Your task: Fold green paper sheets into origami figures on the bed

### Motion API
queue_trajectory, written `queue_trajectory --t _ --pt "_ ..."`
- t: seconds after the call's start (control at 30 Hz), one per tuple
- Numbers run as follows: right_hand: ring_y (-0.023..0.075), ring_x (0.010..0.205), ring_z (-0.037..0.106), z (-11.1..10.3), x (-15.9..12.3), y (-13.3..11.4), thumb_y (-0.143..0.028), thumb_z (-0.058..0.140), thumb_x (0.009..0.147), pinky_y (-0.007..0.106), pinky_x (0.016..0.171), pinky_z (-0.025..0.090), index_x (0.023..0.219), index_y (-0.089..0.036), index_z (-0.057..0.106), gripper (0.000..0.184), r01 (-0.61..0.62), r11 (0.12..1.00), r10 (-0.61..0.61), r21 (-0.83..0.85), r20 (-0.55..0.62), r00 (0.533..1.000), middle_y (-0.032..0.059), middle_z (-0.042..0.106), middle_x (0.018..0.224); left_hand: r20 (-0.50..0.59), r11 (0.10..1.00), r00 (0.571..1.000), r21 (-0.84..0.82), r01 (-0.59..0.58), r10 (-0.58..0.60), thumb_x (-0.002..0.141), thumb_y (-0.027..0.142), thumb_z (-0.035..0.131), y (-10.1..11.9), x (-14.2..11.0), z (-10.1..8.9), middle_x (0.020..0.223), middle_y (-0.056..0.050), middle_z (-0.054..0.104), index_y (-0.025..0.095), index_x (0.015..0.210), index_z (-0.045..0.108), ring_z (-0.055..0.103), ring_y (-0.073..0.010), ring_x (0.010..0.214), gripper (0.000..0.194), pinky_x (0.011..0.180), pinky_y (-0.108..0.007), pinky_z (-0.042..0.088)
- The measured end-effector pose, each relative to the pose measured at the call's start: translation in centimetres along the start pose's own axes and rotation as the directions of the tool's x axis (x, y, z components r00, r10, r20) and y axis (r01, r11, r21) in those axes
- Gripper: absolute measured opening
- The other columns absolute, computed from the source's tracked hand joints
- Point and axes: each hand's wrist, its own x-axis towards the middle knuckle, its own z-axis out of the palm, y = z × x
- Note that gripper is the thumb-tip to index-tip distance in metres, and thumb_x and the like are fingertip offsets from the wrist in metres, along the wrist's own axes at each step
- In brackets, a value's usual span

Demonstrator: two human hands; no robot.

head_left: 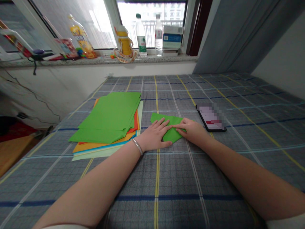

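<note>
A folded piece of green paper [173, 135] lies flat on the checked cloth, partly covered by both hands. My left hand [153, 135], with a silver bangle at the wrist, rests flat on its left part, fingers spread. From the right, my right hand [192, 128] is at the paper's right edge. Its index finger stretches left across the paper and almost meets the left fingertips, while the thumb sits just below and the other fingers are curled. What lies under the right palm is hidden.
Left of the hands is a stack of coloured paper [109, 114], green on top. A phone [211, 117] lies to the right. Bottles [141, 36], a yellow cup [124, 43] and boxes [172, 38] stand on the windowsill [152, 59] behind the cloth-covered surface [176, 181].
</note>
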Motion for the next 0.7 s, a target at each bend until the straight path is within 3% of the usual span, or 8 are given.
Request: queue_trajectory --t 0.3,0.43,0.53,0.6,0.7 --pt "0.0154 0.077 0.059 -0.1 0.1 -0.2 -0.03 0.056 0.088 0.027 0.071 0.043 0.111 -0.03 0.071 0.027 -0.025 0.999 0.025 -0.021 0.014 1.0 0.0038 0.063 0.092 0.125 0.995 0.991 -0.092 -0.04 0.052 0.076 0.051 0.062 -0.8 0.1 -0.9 0.158 -0.014 0.005 0.016 0.151 0.009 -0.002 -0.0324 0.146 0.098 0.117 -0.051 0.006" --pt "0.0157 0.08 0.06 -0.2 0.1 -0.2 -0.028 0.056 0.088 0.027 0.074 0.044 0.111 -0.029 0.07 0.027 -0.034 0.999 0.034 0.002 0.029 0.999 0.0044 0.063 0.094 0.195 0.987 0.979 -0.156 -0.019 0.05 0.088 0.041 0.046 -0.9 0.1 -1.4 0.158 -0.011 0.004 0.015 0.151 0.008 -0.004 -0.028 0.146 0.078 0.117 -0.05 0.006" --pt "0.0161 0.082 0.061 -0.2 0.1 -0.2 -0.027 0.055 0.088 0.027 0.076 0.044 0.111 -0.028 0.07 0.027 -0.026 1.0 0.026 0.009 0.032 0.999 0.0046 0.063 0.094 0.116 0.99 0.993 -0.139 0.01 0.006 0.097 0.039 0.027 -0.4 0.0 -0.9 0.158 -0.01 0.012 0.014 0.15 0.013 0.001 -0.0231 0.147 0.06 0.118 -0.047 0.007" --pt "0.0162 0.082 0.061 -0.3 0.0 -0.2 -0.027 0.054 0.089 0.028 0.076 0.045 0.111 -0.028 0.069 0.027 -0.012 1.0 0.011 0.008 0.029 1.0 0.0043 0.063 0.095 -0.009 0.997 1.0 -0.074 0.01 -0.011 0.096 0.046 0.033 0.1 -0.1 -0.2 0.156 -0.014 0.018 0.011 0.148 0.019 0.007 -0.0236 0.146 0.064 0.119 -0.045 0.009" --pt "0.0167 0.084 0.061 -0.3 0.0 -0.1 -0.029 0.054 0.089 0.028 0.078 0.045 0.112 -0.027 0.068 0.027 -0.007 1.0 0.007 0.015 0.018 1.0 0.0043 0.064 0.099 -0.096 1.0 0.995 0.003 -0.011 0.011 0.094 0.045 0.042 0.6 -0.3 0.6 0.154 -0.018 0.024 0.009 0.137 0.037 0.017 -0.0256 0.145 0.056 0.118 -0.045 0.014"
